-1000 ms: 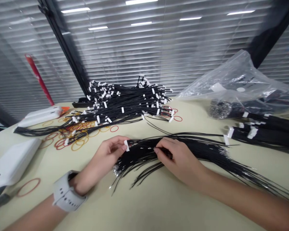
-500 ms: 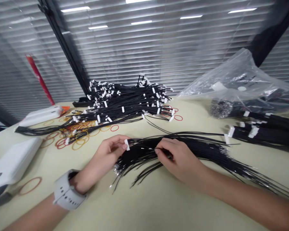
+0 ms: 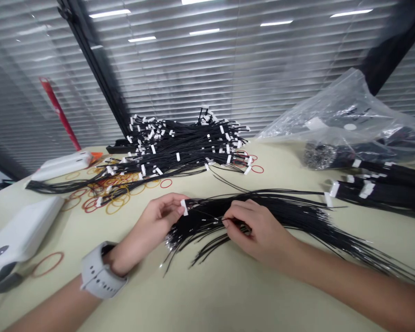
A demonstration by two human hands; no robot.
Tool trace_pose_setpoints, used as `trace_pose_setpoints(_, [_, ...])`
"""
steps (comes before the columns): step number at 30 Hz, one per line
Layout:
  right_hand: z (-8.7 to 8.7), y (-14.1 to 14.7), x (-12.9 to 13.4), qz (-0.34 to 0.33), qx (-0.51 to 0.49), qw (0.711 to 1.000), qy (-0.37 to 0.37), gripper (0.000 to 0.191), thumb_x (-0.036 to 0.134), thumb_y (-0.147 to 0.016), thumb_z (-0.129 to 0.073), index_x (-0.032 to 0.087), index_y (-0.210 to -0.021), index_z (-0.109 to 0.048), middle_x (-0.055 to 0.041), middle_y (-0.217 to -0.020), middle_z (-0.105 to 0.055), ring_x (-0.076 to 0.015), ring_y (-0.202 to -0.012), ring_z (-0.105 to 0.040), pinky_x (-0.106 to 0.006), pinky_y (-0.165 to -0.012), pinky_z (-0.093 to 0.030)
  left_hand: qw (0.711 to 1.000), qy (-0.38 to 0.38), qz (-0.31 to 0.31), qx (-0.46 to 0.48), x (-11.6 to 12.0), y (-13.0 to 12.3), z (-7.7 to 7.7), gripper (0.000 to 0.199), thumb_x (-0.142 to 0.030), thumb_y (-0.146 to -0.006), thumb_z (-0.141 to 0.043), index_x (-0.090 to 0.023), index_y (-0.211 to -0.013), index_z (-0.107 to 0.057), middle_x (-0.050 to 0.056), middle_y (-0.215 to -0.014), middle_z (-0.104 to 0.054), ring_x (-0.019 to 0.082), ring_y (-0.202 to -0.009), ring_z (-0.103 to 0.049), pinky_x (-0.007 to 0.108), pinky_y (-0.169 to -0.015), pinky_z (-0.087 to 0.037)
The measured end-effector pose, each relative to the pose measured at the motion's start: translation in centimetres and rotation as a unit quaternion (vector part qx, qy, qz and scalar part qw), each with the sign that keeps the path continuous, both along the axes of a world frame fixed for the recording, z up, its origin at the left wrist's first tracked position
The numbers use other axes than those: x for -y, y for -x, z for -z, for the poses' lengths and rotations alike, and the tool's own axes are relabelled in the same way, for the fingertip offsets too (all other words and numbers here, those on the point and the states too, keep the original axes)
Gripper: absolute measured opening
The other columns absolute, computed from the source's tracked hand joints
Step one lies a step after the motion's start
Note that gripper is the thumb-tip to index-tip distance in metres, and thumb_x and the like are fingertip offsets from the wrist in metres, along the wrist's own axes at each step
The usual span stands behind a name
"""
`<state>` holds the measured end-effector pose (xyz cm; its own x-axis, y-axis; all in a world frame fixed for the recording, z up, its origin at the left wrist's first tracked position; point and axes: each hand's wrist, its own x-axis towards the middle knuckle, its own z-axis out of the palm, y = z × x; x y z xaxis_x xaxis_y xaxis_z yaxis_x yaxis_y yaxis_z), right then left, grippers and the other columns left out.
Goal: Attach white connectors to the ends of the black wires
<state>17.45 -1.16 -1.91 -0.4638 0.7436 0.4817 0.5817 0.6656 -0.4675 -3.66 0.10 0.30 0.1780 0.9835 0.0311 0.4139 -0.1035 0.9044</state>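
Between the thumb and fingers of my left hand point(image 3: 164, 214) is a white connector point(image 3: 184, 207) with thin black wires running to the right from it. My right hand point(image 3: 251, 226) pinches a thin black wire point(image 3: 217, 220) near its metal-tipped end, a short way right of the connector. Under both hands spreads a large bundle of loose black wires point(image 3: 290, 212) with shiny crimped ends, fanning out to the right. Another white connector point(image 3: 328, 199) lies at the far right end of the upper wires.
A heap of black wire harnesses point(image 3: 186, 138) with white connectors lies at the back. Red and yellow rubber bands point(image 3: 119, 203) are scattered at left beside a white power bank point(image 3: 24, 230). At right are a clear plastic bag point(image 3: 352, 115) and more harness bundles point(image 3: 394, 189).
Both hands keep nearly the same place and grip. The wire in my right hand has shifted slightly, its tip still near the left connector. The whole view has moved a little.
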Motion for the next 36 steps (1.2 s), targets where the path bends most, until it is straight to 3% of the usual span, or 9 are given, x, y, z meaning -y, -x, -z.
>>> trace_pose_setpoints(13, [0.76, 0.09, 0.07, -0.047, 0.016, 0.992, -0.117, 0.018, 0.011, -0.080, -0.040, 0.015, -0.068, -0.052, 0.0009, -0.061, -0.048, -0.0092, -0.057, -0.041, -0.025, -0.061, -0.030, 0.999, 0.028, -0.007, 0.016, -0.09, 0.21, 0.24, 0.022, -0.027, -0.075, -0.058, -0.014, -0.093, -0.057, -0.001, -0.069, -0.055, 0.013, -0.066, -0.050, 0.025, -0.065, -0.038])
trace_pose_setpoints(23, [0.77, -0.03, -0.19, 0.014, 0.028, 0.996, -0.084, 0.016, 0.012, -0.082, -0.040, 0.015, -0.076, -0.054, -0.0014, -0.069, -0.055, -0.0121, -0.063, -0.047, -0.028, -0.063, -0.032, 0.999, 0.021, 0.043, 0.009, -0.10, 0.47, 0.54, 0.021, -0.030, -0.079, -0.055, -0.017, -0.096, -0.056, 0.000, -0.073, -0.058, 0.013, -0.068, -0.051, 0.025, -0.063, -0.038])
trace_pose_setpoints(36, [0.32, -0.13, 0.31, -0.020, -0.031, 0.996, -0.078, 0.011, 0.012, -0.081, -0.041, 0.017, -0.074, -0.048, 0.0014, -0.065, -0.052, -0.0102, -0.060, -0.044, -0.026, -0.062, -0.033, 0.995, 0.011, 0.102, -0.018, 0.24, 0.15, 0.10, 0.014, -0.028, -0.085, -0.047, -0.016, -0.091, -0.052, 0.000, -0.075, -0.054, 0.013, -0.068, -0.047, 0.025, -0.061, -0.034])
